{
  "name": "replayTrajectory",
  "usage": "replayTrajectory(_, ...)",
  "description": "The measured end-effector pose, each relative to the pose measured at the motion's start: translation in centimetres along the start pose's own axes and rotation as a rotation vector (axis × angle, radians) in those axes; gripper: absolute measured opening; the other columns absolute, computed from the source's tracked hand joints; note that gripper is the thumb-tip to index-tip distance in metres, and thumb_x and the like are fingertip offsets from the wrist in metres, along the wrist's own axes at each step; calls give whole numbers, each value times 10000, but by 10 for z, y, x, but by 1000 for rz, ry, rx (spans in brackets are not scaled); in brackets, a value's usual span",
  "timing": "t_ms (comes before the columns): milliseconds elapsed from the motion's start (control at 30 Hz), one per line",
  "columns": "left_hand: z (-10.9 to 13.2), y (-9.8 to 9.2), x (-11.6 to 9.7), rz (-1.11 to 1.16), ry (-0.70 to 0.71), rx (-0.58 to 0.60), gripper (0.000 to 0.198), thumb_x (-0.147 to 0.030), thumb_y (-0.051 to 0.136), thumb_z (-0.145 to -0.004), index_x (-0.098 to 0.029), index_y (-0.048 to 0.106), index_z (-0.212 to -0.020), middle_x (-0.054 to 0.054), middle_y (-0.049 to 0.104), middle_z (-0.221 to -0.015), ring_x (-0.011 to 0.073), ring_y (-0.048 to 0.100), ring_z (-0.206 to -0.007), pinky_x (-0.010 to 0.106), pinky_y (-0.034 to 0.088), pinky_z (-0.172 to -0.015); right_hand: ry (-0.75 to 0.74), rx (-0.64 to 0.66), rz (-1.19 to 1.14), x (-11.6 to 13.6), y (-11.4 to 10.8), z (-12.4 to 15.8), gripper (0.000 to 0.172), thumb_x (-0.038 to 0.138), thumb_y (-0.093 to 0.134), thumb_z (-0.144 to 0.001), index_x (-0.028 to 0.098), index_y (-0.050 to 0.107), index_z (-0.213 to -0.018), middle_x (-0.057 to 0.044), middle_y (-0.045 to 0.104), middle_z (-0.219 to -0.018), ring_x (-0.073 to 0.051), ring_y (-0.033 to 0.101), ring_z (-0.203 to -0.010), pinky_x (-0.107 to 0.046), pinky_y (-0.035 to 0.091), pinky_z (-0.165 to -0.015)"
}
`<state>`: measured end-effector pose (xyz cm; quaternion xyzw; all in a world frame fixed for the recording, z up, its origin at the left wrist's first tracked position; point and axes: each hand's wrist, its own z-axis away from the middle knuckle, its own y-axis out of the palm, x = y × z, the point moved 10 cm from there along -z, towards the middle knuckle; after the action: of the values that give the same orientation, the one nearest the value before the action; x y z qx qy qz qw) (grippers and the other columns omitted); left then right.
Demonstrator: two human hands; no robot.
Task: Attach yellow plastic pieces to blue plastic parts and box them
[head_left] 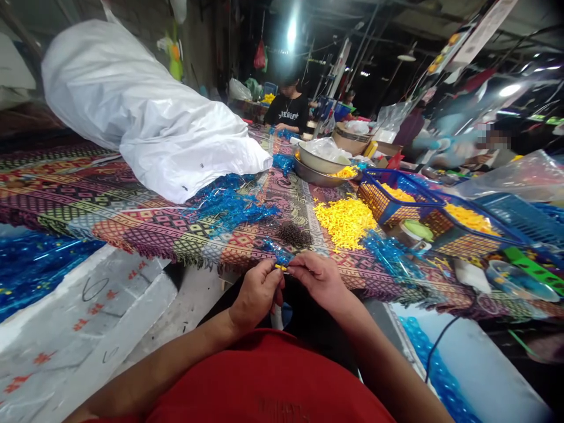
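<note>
My left hand [256,292] and my right hand [318,278] meet at the near edge of the patterned cloth [132,205]. Both are closed in a pinch on a small yellow plastic piece [280,267] joined to a clear blue plastic part [277,251] that sticks up between the fingertips. Just beyond the hands lies a small dark pile of tiny parts [294,234]. A heap of loose yellow pieces [344,221] is to the right of it, and a pile of blue plastic parts [231,205] to the left.
A big white plastic sack [141,111] lies at the left. Blue baskets of yellow pieces [396,202] and metal bowls [319,167] stand at the right. A person in a black shirt [288,111] sits at the far end. More blue parts fill a bin at the lower left [30,264].
</note>
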<state>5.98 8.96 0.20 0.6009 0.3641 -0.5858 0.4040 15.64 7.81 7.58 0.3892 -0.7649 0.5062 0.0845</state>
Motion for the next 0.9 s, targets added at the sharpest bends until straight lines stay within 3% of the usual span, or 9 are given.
replayTrajectory(100, 0, -5, -11, -38, 93, -24, 207, -322, 488, -818, -177, 516, -673, -27, 507, -476, 79, 433, -376, 183, 323, -390, 112, 6, -80, -12, 2, 1, 126, 264, 582, -800, 189, 627, -710, -1, 601, -624, -119, 552, -581, -232, 423, -540)
replayTrajectory(200, -1, -9, -16, -37, 157, -37, 159, -282, 559, -775, -178, 562, -656, -11, 520, -529, 89, 441, -445, 198, 335, -445, 285, -4, -305, -30, 10, 6, 162, 313, 610, -768, 178, 607, -679, 22, 562, -537, -99, 519, -475, -212, 410, -455)
replayTrajectory(300, -3, -8, -13, -47, 169, -27, 154, -277, 552, -781, -184, 573, -660, -8, 517, -530, 97, 440, -460, 205, 336, -461, 438, 19, -494, -42, 24, 12, 194, 345, 646, -723, 167, 589, -671, 40, 537, -483, -83, 484, -407, -195, 388, -397)
replayTrajectory(400, -6, -7, -4, -56, 133, -38, 195, -304, 502, -810, -183, 545, -663, -22, 503, -482, 87, 430, -411, 198, 330, -435, 503, 93, -521, -52, 32, 16, 191, 343, 652, -711, 166, 592, -677, 41, 544, -485, -79, 474, -402, -189, 375, -390)
replayTrajectory(467, -8, -11, 5, -17, 66, -60, 216, -337, 474, -820, -182, 528, -680, -29, 504, -453, 81, 418, -365, 186, 310, -387, 485, 63, -404, -67, 19, 15, 184, 344, 631, -727, 168, 598, -685, 33, 556, -509, -89, 486, -432, -199, 382, -415)
replayTrajectory(567, -11, -28, 14, 72, -17, -133, 244, -383, 446, -822, -177, 510, -709, -23, 531, -438, 83, 415, -315, 175, 284, -328, 438, -131, 16, -99, -25, 16, 201, 322, 581, -762, 168, 586, -632, 5, 571, -552, -121, 517, -516, -235, 403, -496)
replayTrajectory(633, -12, -42, 17, 118, -41, -187, 254, -395, 444, -817, -170, 502, -714, -10, 550, -441, 89, 433, -309, 175, 296, -320, 424, -107, 329, -118, -37, 17, 205, 279, 547, -789, 162, 602, -630, -32, 601, -623, -154, 545, -599, -266, 418, -569)
replayTrajectory(733, -12, -56, 18, 221, -78, -210, 243, -386, 470, -801, -155, 506, -734, 7, 569, -476, 110, 499, -362, 188, 366, -350, 338, 43, 674, -123, -29, 12, 232, 245, 492, -834, 157, 646, -685, -90, 637, -765, -201, 565, -742, -306, 426, -678)
replayTrajectory(900, -9, -63, 11, 453, -81, -183, 177, -273, 548, -741, -131, 545, -848, 42, 621, -782, 152, 623, -576, 281, 513, -498, 76, 161, 656, -65, 24, -20, 266, 284, 414, -901, 179, 658, -924, -75, 656, -901, -192, 550, -875, -286, 413, -808)
